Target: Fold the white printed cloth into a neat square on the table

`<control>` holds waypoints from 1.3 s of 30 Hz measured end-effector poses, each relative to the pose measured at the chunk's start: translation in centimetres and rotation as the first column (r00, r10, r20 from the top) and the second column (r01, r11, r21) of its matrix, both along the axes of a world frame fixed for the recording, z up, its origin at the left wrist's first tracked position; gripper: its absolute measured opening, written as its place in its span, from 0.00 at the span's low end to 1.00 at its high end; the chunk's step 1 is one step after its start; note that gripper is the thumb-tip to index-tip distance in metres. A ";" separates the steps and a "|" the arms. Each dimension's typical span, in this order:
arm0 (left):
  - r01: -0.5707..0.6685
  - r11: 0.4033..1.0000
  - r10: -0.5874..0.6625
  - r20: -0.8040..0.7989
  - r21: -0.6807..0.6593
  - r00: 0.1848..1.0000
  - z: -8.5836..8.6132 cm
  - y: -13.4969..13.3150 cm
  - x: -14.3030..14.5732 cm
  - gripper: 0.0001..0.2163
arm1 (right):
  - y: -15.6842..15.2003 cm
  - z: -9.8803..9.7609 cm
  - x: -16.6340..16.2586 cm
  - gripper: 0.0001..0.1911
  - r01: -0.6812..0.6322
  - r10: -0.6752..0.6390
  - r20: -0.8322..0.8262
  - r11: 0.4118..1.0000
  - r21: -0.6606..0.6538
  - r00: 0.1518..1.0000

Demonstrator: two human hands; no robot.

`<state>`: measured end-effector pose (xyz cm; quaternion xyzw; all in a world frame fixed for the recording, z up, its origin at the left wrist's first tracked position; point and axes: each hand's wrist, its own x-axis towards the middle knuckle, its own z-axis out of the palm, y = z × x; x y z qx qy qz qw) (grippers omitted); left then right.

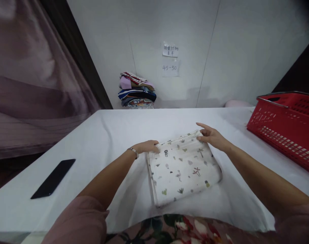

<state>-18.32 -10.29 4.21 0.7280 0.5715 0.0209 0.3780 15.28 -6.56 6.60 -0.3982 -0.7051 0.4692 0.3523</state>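
Observation:
A folded white cloth (179, 166) printed with small palm trees, plants and a flamingo lies in front of me, slightly turned on the table. At its far left corner, my left hand (147, 146) grips the edge, thumb on top and fingers partly hidden beyond the fold. My right hand (211, 136) pinches the far right corner between thumb and bent fingers, with the index finger stretched out past the edge. Several fabric layers show along the cloth's left and far edges.
The white-covered table (113, 132) bears a black phone-like slab (53, 179) on the left. A red perforated basket (283, 132) stands at the right. Beyond the far edge is a stack of folded fabrics (137, 91) by the wall. A pinkish curtain (29, 84) hangs at the left.

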 end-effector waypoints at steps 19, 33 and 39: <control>0.059 0.998 -0.057 0.067 -0.033 0.996 5.6 -1.9 -1.4 0.18 | 0.8 4.6 -0.5 0.42 -0.124 0.108 0.162 0.988 0.090 0.981; 0.206 0.420 0.273 -0.339 0.884 0.900 8.9 -3.8 0.5 0.09 | 1.3 3.1 -0.3 0.31 -0.010 -0.359 0.240 0.539 0.842 0.902; 0.192 0.679 0.137 -0.380 0.709 0.915 -4.9 -7.5 2.1 0.09 | -1.0 -10.3 0.8 0.20 -0.290 -0.217 0.527 0.637 0.714 0.822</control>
